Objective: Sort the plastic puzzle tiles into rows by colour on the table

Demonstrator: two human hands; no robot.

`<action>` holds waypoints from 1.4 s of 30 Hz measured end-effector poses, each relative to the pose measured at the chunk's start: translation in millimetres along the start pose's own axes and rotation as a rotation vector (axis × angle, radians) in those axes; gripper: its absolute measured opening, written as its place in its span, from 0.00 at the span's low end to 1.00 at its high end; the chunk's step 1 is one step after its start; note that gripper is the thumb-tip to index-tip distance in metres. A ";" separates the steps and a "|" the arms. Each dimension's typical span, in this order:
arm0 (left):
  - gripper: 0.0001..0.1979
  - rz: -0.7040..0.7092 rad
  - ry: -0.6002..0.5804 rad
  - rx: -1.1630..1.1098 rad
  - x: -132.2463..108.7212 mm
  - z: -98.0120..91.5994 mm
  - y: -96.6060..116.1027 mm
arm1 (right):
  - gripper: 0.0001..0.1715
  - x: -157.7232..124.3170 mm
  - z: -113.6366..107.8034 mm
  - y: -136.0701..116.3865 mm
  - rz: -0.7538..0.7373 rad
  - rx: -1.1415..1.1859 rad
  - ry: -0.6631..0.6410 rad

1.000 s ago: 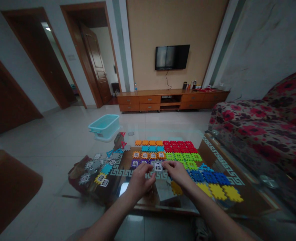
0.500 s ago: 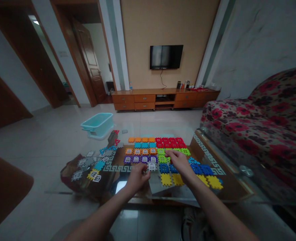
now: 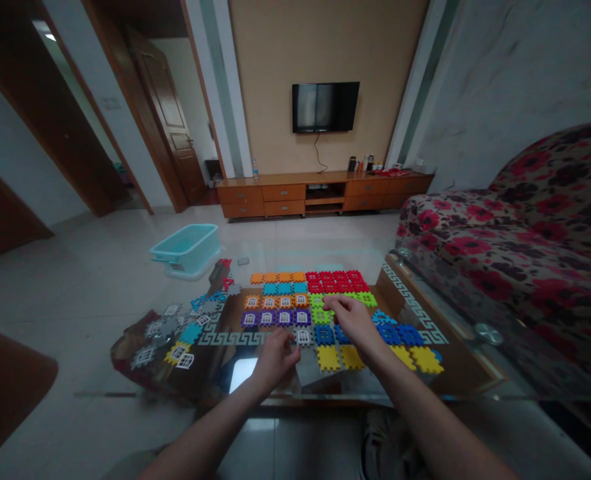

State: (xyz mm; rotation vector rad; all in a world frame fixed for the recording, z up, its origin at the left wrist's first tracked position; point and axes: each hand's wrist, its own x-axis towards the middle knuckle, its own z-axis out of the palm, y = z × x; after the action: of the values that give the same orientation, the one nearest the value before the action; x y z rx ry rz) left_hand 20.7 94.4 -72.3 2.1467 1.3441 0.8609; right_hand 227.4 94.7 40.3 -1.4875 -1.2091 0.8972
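Lying far left on the glass surface [image 3: 125, 390]: a loose heap of grey and white tiles [image 3: 173, 331], with a teal basin [image 3: 185, 245] on the floor behind. Left hand [image 3: 274, 358]: fingers [image 3: 290, 347] curled, tips at the left edge of the grey window tile [image 3: 303, 337], which sits below the purple row [image 3: 275, 318]; grip cannot be told. Right hand [image 3: 356, 325]: fingers [image 3: 333, 305] loosely bent, tips on the green tiles [image 3: 320, 315], nothing grasped. Yellow tiles [image 3: 335, 358] lie near its wrist. Floral sofa [image 3: 515, 233] far right.
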 end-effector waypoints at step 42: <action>0.04 -0.001 0.020 -0.027 1.1 3.6 -3.0 | 0.19 0.7 3.4 2.4 -0.021 0.008 -0.051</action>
State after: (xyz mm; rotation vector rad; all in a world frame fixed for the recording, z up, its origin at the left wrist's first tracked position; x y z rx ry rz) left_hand 21.8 96.5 -76.6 2.1224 1.3359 0.8970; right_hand 224.9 96.1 37.2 -1.4507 -1.2546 0.9291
